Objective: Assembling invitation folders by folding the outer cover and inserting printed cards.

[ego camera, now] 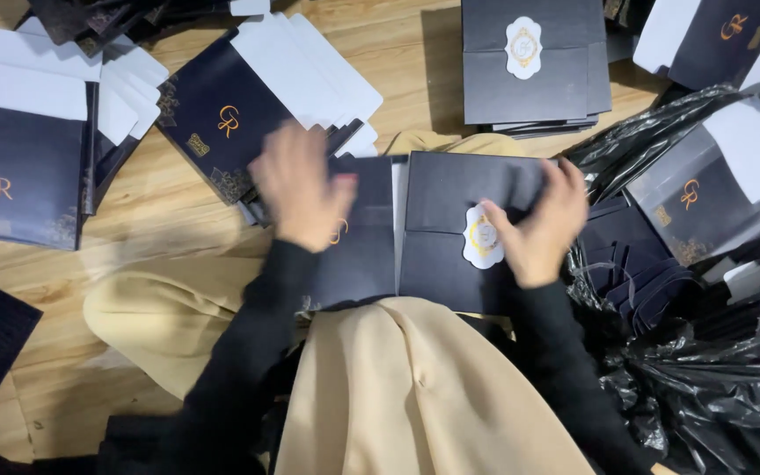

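The right hand (543, 230) is pressing on the closed dark box (450, 230) lying before the knees, on the wooden floor (402, 53); its thumb is lying beside the white seal (482, 237), the fingers curled over the box's right edge; the left hand (303, 189) is blurred, fingers loosely together above a flat sleeve (358, 246) with gold letters. It seems the sealing step is in hand; next, the seal needs firm, even pressure, and the sleeve must line up with the box.
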